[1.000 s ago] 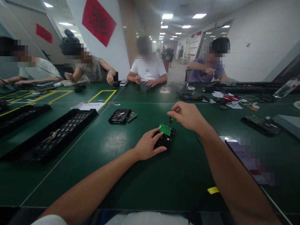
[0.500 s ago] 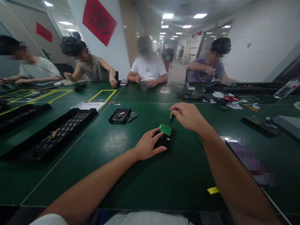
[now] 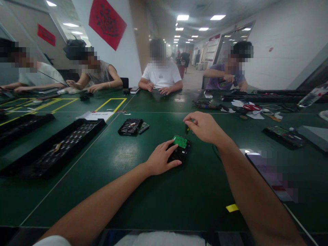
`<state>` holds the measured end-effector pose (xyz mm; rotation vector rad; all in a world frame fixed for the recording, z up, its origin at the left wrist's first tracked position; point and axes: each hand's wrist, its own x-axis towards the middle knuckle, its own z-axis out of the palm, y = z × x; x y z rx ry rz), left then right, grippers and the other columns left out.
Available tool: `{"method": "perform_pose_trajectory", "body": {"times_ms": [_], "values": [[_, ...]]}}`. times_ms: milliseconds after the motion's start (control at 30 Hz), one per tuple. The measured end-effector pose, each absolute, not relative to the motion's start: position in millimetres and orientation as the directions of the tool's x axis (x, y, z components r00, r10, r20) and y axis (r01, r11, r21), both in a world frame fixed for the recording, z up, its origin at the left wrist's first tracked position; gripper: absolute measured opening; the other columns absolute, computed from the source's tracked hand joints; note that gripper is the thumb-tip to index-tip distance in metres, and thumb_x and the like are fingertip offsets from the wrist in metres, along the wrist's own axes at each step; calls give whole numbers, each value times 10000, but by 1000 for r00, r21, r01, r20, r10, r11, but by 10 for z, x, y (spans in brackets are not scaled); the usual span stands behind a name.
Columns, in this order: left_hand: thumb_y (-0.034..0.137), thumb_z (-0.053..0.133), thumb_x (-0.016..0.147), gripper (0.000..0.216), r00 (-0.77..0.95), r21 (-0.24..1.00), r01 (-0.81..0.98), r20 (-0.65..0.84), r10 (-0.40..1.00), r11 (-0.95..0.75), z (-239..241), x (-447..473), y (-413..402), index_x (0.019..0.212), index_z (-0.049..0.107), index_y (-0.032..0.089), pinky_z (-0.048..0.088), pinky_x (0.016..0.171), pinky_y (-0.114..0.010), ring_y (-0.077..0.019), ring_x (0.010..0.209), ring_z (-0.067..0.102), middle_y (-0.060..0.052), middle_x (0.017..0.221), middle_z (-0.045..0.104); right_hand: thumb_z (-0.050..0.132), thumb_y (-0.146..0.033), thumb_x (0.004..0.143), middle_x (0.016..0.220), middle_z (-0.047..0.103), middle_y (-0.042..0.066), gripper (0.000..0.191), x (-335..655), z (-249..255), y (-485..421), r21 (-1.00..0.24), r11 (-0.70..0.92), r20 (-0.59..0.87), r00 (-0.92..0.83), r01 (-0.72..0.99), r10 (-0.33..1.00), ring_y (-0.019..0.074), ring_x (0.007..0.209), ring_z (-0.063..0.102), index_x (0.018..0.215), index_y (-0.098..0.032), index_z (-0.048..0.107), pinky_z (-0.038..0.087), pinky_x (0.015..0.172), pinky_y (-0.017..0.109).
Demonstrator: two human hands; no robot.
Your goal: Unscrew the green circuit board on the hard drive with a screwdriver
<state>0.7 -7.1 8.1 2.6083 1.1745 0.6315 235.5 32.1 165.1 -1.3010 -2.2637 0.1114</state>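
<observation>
Across the table (image 3: 143, 205), a co-worker in a sleeveless top (image 3: 105, 73) has drawn one forearm back to the left since half a second ago, and less yellow shows on the screwdriver (image 3: 187, 130) in the wearer's right hand (image 3: 202, 126); the left hand (image 3: 161, 158) has kept its place. The two hands are apart from each other: the right pinches the screwdriver's handle between thumb and fingers, while the left lies spread over the left and near parts of a black drive (image 3: 184, 155), steadying it, it seems, rather than closing round it. That drive lies flat on the table ahead of the wearer, its long axis running away from the body and leaning slightly right. What matters most is how tool and drive stand: the screwdriver points down, nearly upright, over the right side of the green circuit board (image 3: 180, 141) at the drive's far end, the end nearer the right hand. Its tip seems to meet the board there, though it is too small to be sure. Beyond and to the left, a second black drive (image 3: 128, 127) lies beside a loose circuit board (image 3: 144, 127).
</observation>
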Motion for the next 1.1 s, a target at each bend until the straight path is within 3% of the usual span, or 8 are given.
{"method": "perform_pose_trajectory", "body": {"times_ms": [133,267,467,633,833,1000,1100], "values": [[760,575,993,857,593,350,671,277,756,-654,72,5,-63,1653,439,230,402,1247,-600,-407,1533,436,-184,1692,399,632,-215,982,1004,805,79,137,2376,1640,340,-302,520,407,-385,799,828,230,908,711,978,-197,768,484,834,339],[766,568,994,847,589,355,669,282,757,-653,69,5,-64,1647,448,239,413,1239,-598,-404,1524,449,-178,1685,408,745,-351,941,942,801,79,157,2388,1627,340,-369,424,402,-269,827,875,238,859,722,960,-196,734,487,779,337],[764,570,994,853,595,346,668,282,752,-658,78,4,-68,1649,440,234,405,1246,-599,-407,1530,439,-181,1692,398,643,-205,968,947,791,75,109,2358,1646,309,-353,475,376,-342,806,861,206,807,704,1003,-184,744,479,784,323],[763,563,999,855,596,345,669,280,753,-658,79,4,-65,1653,435,228,405,1243,-602,-410,1534,434,-187,1690,400,617,-221,987,1007,778,84,156,2346,1641,320,-311,533,400,-400,787,824,209,819,678,962,-195,768,472,794,336],[773,555,997,871,599,339,671,275,752,-659,38,4,-47,1657,427,219,400,1244,-601,-409,1528,440,-194,1692,390,674,-202,960,1031,809,85,108,2389,1630,334,-345,514,415,-363,785,834,228,899,713,1019,-187,764,488,835,338],[773,553,997,869,597,340,671,281,752,-659,39,-1,-45,1655,430,218,400,1245,-596,-406,1526,442,-193,1685,401,730,-328,956,900,803,85,149,2379,1636,313,-410,422,369,-276,809,888,241,810,733,960,-179,732,502,777,345],[770,558,997,866,598,341,669,281,751,-661,51,-2,-51,1655,431,221,404,1241,-597,-408,1528,440,-193,1687,399,672,-263,981,848,787,65,109,2362,1636,309,-415,440,340,-312,796,887,218,759,724,1001,-176,734,495,770,332]]}}
